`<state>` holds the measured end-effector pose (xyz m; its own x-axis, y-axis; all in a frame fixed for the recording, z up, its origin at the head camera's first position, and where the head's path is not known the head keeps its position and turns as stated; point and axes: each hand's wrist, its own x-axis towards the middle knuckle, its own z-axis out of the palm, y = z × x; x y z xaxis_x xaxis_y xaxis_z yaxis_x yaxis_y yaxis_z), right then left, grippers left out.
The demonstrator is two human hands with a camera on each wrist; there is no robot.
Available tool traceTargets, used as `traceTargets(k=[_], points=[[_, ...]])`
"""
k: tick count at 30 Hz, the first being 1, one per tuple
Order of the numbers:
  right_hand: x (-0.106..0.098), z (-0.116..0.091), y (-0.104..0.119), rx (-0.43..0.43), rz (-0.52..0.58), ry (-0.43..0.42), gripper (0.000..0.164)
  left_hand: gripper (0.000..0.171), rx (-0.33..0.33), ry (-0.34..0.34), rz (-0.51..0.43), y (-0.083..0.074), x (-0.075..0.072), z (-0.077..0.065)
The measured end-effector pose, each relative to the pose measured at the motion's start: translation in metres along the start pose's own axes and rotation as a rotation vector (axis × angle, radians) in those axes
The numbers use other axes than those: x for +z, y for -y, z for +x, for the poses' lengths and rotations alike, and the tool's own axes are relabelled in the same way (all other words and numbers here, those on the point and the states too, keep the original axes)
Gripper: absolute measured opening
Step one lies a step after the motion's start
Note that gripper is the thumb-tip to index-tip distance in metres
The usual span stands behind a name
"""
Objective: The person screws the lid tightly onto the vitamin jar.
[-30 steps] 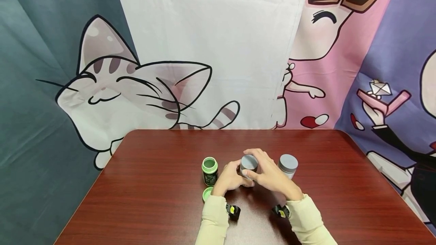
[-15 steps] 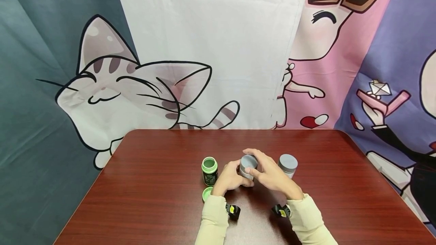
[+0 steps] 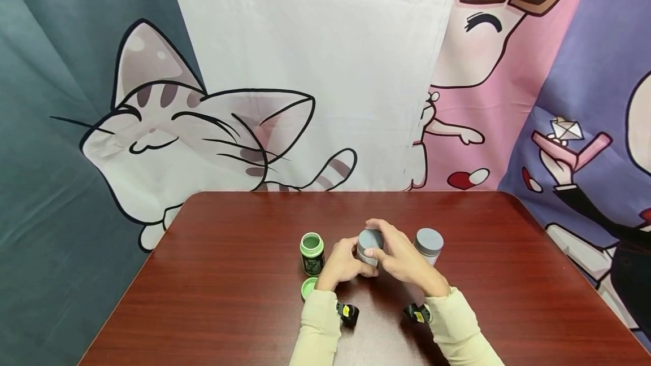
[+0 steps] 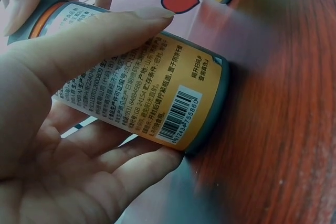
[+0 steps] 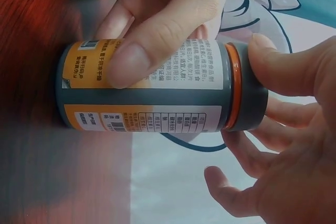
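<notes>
Left fingers (image 4: 152, 169), right fingers (image 5: 252, 156) clamped on grey-lidded jar (image 5: 173, 95); reddish-brown table (image 3: 229, 298), cartoon backdrop (image 3: 315, 33) behind.

Grey bottle (image 5: 142, 96), label (image 4: 134, 90): barcode (image 4: 179, 114) near base edge, digits "755860"; Chinese print (image 4: 150, 80) including "贮存条件". Green jar (image 3: 312, 265): lettering too small to read.
</notes>
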<state>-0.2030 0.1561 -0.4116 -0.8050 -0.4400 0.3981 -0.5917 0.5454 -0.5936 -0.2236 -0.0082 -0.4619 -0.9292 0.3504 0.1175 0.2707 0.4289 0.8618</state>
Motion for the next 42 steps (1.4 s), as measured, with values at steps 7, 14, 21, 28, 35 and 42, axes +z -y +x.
traceTargets(k=[7, 14, 21, 28, 35, 42], points=[[0.0017, 0.0005, 0.0005, 0.012, -0.021, -0.022, 0.053, 0.047, -0.015, -0.01, 0.016, -0.0001, 0.0007, 0.0002], [0.0037, 0.0003, 0.0022, 0.018, -0.036, -0.059, 0.053, 0.046, -0.027, -0.029, -0.049, 0.0002, 0.0024, -0.0007], [0.005, -0.0002, 0.0041, 0.04, -0.034, -0.06, 0.052, 0.042, -0.056, -0.045, -0.105, -0.001, 0.0035, -0.0037], [0.0037, -0.0002, 0.0036, 0.051, -0.036, -0.065, 0.053, 0.044, -0.099, -0.053, -0.12, -0.0054, 0.0036, -0.004], [0.0025, -0.0008, 0.0015, 0.053, -0.016, -0.04, 0.054, 0.043, -0.094, -0.03, -0.147, -0.0055, 0.0031, -0.0042], [-0.0008, 0.0002, -0.0017, 0.041, -0.035, -0.02, 0.055, 0.048, -0.105, 0.001, -0.15, -0.0045, 0.0034, -0.0036]])
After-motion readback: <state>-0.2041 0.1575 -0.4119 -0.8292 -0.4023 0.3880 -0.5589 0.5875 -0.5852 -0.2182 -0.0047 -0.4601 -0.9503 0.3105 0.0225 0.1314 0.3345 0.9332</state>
